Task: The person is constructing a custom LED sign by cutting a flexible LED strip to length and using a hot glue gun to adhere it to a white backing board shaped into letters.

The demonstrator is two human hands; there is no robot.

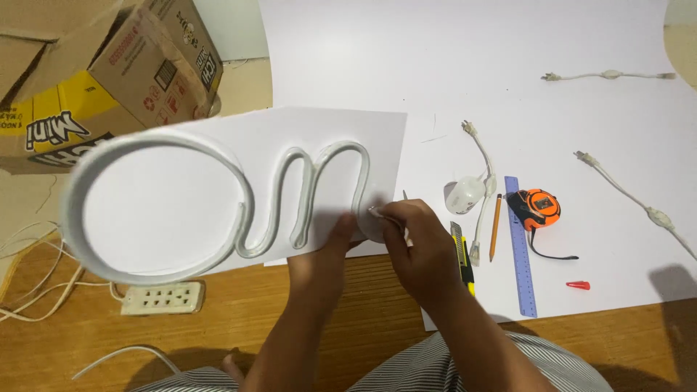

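A white flexible light strip (239, 218) lies bent into a big loop and a wavy line on a white sheet of paper (290, 131). My left hand (330, 254) presses its thumb on the paper's lower right edge beside the strip's end. My right hand (414, 243) pinches the end of the strip (367, 218) between its fingertips.
On the large white board (508, 72) to the right lie a yellow utility knife (463, 258), a pencil (495, 226), a blue ruler (520, 247), an orange tape measure (539, 208), a white roll (465, 194), a red cap (578, 285) and white cables. A power strip (161, 297) and cardboard boxes (94, 72) are at left.
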